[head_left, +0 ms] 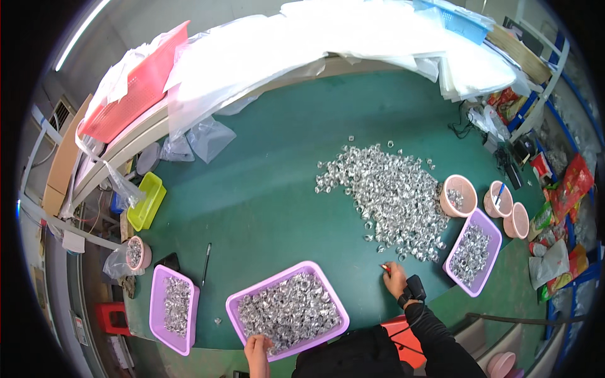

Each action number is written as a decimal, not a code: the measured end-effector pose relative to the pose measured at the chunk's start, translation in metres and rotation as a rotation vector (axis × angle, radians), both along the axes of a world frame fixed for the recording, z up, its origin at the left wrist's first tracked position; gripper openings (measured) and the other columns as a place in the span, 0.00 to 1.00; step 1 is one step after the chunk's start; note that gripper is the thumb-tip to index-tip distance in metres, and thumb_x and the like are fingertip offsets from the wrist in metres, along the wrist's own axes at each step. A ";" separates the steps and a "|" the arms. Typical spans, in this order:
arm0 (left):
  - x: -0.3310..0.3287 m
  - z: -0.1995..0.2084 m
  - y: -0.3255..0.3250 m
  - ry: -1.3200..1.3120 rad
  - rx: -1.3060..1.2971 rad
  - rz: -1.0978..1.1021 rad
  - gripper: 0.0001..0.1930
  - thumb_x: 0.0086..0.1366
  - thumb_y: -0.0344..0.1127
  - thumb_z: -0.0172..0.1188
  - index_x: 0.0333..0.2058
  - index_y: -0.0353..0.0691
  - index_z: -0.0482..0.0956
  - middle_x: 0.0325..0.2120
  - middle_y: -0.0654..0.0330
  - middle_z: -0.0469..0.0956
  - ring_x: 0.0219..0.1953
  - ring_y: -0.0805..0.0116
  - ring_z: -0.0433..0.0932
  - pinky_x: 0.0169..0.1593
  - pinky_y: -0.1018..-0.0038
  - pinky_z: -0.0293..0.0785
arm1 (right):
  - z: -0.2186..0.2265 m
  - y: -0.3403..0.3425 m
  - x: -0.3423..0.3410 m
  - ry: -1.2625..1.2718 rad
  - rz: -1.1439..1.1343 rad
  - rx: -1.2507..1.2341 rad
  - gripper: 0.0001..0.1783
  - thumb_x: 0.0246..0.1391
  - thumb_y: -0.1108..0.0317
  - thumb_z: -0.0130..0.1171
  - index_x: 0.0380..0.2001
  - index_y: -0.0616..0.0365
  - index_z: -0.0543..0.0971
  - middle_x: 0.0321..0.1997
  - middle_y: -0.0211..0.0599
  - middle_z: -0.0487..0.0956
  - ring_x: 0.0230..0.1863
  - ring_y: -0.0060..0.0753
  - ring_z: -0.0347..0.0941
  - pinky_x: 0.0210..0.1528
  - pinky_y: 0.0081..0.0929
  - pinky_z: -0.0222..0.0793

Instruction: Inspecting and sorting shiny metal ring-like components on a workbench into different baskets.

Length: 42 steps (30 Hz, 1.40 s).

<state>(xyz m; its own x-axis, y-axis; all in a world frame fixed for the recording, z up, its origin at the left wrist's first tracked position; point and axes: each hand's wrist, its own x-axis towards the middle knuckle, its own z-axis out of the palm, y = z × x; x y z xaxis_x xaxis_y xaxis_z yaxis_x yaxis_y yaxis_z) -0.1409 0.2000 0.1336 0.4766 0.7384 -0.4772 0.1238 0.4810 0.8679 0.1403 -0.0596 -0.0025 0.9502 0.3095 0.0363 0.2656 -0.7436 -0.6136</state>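
A light purple plastic basket (pixel 328 334) full of small shiny metal pieces sits at the table's near edge. My left hand (pixel 257 350) is at its near left corner with the fingers curled over the rim by the pieces. What those fingers hold, if anything, is hidden. Farther right, my right hand (pixel 395 281) rests just above the green tabletop, closed on a small red and yellow stick-like tool (pixel 385 268), mostly covered by the fingers. Just beyond it spreads a large loose pile of metal pieces (pixel 394 195).
More pieces fill a purple basket (pixel 156 309) at left and another purple basket (pixel 498 242) at right. Pink cups (pixel 520 222) stand at the right. A pen (pixel 207 264) and a yellow-green tray (pixel 146 201) lie left; clear plastic sheets (pixel 378 38) cover the back shelf.
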 end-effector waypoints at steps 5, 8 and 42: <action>-0.022 -0.008 0.027 0.285 0.472 -0.107 0.09 0.57 0.34 0.45 0.30 0.33 0.67 0.24 0.58 0.69 0.25 0.58 0.68 0.32 0.64 0.64 | 0.038 0.016 -0.017 -0.320 -0.013 -0.127 0.10 0.37 0.72 0.51 0.29 0.59 0.69 0.27 0.40 0.68 0.29 0.44 0.64 0.33 0.31 0.61; -0.041 -0.026 0.044 0.784 1.397 -0.091 0.11 0.57 0.37 0.45 0.28 0.32 0.67 0.21 0.54 0.69 0.22 0.51 0.67 0.31 0.62 0.64 | 0.058 0.043 -0.056 0.554 0.019 0.274 0.15 0.50 0.59 0.43 0.26 0.63 0.69 0.22 0.50 0.71 0.29 0.50 0.67 0.32 0.38 0.60; -0.072 0.002 0.040 0.300 -0.248 0.070 0.17 0.54 0.37 0.50 0.09 0.39 0.67 0.05 0.64 0.63 0.06 0.76 0.58 0.10 0.80 0.50 | 0.136 0.082 -0.135 0.812 -0.430 0.712 0.08 0.41 0.70 0.48 0.12 0.58 0.69 0.10 0.25 0.65 0.08 0.16 0.56 0.09 0.17 0.45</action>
<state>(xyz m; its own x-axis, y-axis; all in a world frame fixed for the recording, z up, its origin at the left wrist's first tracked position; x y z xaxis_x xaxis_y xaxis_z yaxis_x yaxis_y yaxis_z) -0.2132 0.2402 0.1360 0.2418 0.6090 -0.7554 0.3138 0.6876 0.6548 0.0051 0.0229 0.1336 0.7957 0.1103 -0.5956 -0.5880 -0.0953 -0.8032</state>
